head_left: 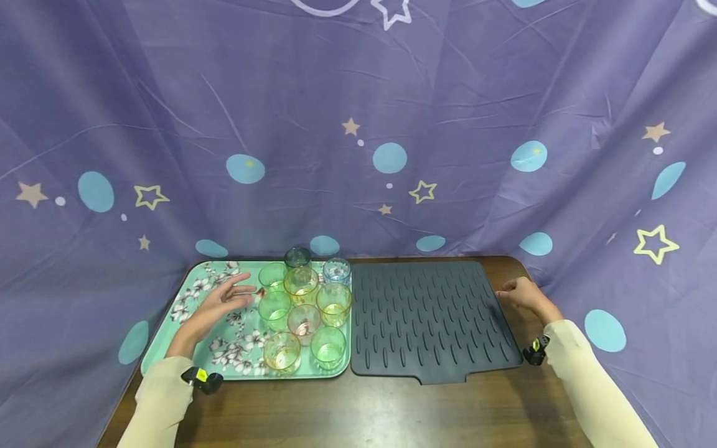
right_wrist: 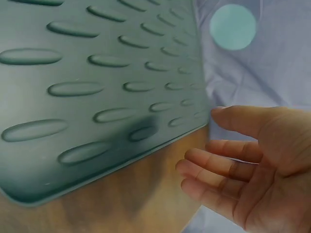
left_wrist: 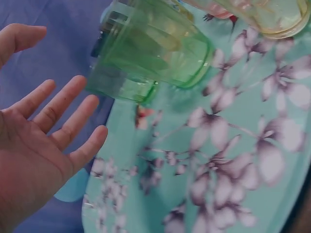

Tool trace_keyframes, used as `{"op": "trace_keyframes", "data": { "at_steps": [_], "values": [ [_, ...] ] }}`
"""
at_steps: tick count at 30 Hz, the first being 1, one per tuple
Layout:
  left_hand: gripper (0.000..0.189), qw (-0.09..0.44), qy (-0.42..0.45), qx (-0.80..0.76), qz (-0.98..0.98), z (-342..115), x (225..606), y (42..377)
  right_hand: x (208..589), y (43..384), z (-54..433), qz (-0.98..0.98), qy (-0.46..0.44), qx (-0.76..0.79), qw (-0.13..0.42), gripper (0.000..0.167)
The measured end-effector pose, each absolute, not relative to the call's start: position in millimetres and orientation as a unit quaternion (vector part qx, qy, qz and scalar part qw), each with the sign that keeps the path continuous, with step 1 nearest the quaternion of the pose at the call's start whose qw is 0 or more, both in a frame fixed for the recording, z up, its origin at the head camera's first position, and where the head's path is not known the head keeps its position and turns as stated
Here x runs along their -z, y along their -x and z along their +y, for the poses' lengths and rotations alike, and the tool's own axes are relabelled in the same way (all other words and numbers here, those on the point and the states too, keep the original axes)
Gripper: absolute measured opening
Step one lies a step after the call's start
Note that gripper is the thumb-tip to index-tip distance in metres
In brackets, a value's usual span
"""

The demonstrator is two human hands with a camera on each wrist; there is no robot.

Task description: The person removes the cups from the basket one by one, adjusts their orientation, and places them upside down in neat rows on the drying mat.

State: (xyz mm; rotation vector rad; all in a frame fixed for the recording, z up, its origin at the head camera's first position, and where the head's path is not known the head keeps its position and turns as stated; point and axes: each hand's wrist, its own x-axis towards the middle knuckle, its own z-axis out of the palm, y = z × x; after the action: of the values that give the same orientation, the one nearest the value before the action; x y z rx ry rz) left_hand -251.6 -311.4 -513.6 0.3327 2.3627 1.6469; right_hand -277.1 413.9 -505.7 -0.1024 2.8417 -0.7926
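My left hand (head_left: 215, 308) hovers over the left part of a mint-green floral tray (head_left: 193, 366), fingers spread and holding nothing. Closest to its fingertips is a green glass (head_left: 274, 312); the left wrist view shows a gap between fingers and green glass (left_wrist: 160, 53). Several clear tinted glasses crowd the tray's right half, among them a yellow glass (head_left: 334, 306), a pink glass (head_left: 304, 323), a blue glass (head_left: 337, 271) and a dark glass (head_left: 297, 257). My right hand (head_left: 526, 295), loosely bent with nothing in it, is beside the right edge of a dark ridged drying mat (head_left: 431, 317).
Tray and mat lie side by side on a brown wooden table (head_left: 347, 410). A purple curtain (head_left: 313, 99) with stars and dots hangs behind the table and along its sides. The mat's short spout (head_left: 444, 378) points toward the front edge.
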Motion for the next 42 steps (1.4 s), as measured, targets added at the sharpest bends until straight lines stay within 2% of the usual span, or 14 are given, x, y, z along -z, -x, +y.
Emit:
{"op": "trace_keyframes", "data": {
  "at_steps": [7,14,22,24,30,36,42],
  "values": [
    [0.058,0.147,-0.087,-0.583,0.795,-313.7,527.1,249.6,519.2,279.8,415.7,0.937,-0.026,0.316,0.147,0.025],
    [0.062,0.177,-0.074,-0.589,0.785,-306.3,535.1,250.5,528.9,275.9,416.8,0.913,-0.066,0.366,0.170,0.020],
    [0.062,0.164,-0.131,-0.582,0.786,-304.2,545.2,251.1,538.9,276.8,423.5,0.889,-0.061,0.416,0.180,0.010],
    [0.065,0.165,-0.128,-0.582,0.786,-304.3,546.6,252.1,539.6,278.4,423.2,0.881,-0.069,0.430,0.183,0.011],
    [0.075,0.180,-0.121,-0.577,0.787,-303.6,548.5,256.0,538.6,282.6,419.4,0.868,-0.099,0.446,0.194,0.026],
    [0.082,0.202,-0.099,-0.562,0.796,-301.5,554.5,259.1,542.1,283.8,418.8,0.866,-0.099,0.449,0.198,0.026],
    [0.087,0.233,-0.113,-0.563,0.785,-294.4,561.9,263.3,544.5,280.3,420.4,0.867,-0.106,0.450,0.185,0.026]
  ]
}}
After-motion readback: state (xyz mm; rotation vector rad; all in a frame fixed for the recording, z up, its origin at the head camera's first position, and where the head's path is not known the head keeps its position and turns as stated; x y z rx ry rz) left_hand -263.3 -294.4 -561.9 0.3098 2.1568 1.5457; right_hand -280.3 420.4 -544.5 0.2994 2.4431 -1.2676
